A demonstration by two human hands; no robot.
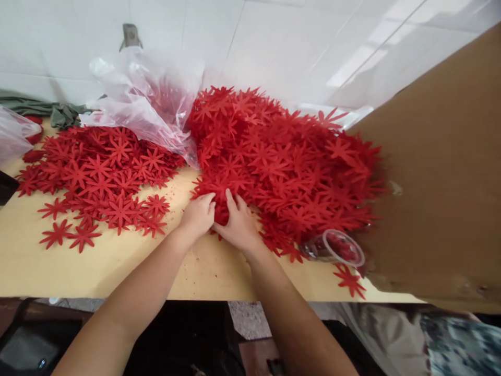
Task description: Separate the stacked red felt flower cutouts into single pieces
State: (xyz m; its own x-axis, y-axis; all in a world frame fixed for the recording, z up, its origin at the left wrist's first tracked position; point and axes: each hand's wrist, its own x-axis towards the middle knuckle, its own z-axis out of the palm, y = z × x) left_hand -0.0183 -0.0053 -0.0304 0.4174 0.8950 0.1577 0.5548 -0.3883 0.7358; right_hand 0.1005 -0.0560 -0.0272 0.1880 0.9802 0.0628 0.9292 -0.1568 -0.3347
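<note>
Both hands are at the front edge of the larger pile of red flower-shaped cutouts (pixel 282 167), which have several narrow petals each. My left hand (pixel 198 215) is closed, its fingertips at a red flower cutout (pixel 222 208) between the two hands. Close by on the right, my right hand (pixel 239 223) has its fingers stretched forward and its thumb apart, pointing at the left hand. It touches the red pieces at the pile's edge. Some of the cutout is hidden behind the fingers.
A second pile of red cutouts (pixel 102 175) lies on the left of the table (pixel 129 261). Behind it is a clear plastic bag (pixel 156 104). A clear plastic cup (pixel 336 247) lies tipped at the right, near a loose cutout (pixel 349 281). A large cardboard sheet (pixel 442 172) stands along the right.
</note>
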